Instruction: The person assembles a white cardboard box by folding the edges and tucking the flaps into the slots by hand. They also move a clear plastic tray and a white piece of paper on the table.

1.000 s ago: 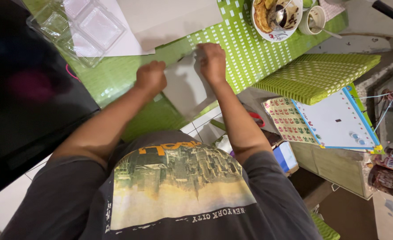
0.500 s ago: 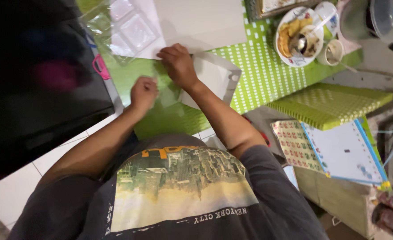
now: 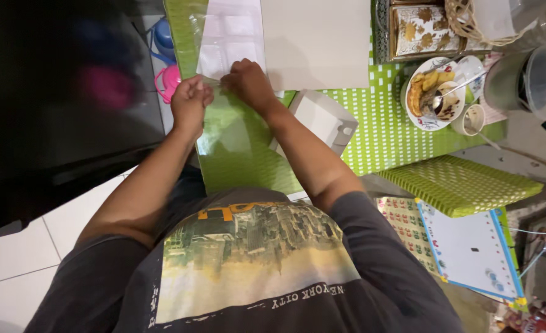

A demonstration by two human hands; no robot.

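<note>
Hands both pinched on clear plastic sheet (image 3: pixel 230 132) at its far edge, L hand (image 3: pixel 190 102) & R hand (image 3: pixel 247 83) close together over green tabletop (image 3: pixel 384 132); looks like mid-peel/flatten step; next needs steady, even pull w/ both grips.

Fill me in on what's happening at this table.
A person leans over a green dotted tablecloth, both hands working a clear plastic sheet. The left hand and right hand pinch its far edge, close together. A white cardboard box lies beside the right forearm; a plate of food sits farther right.
</note>
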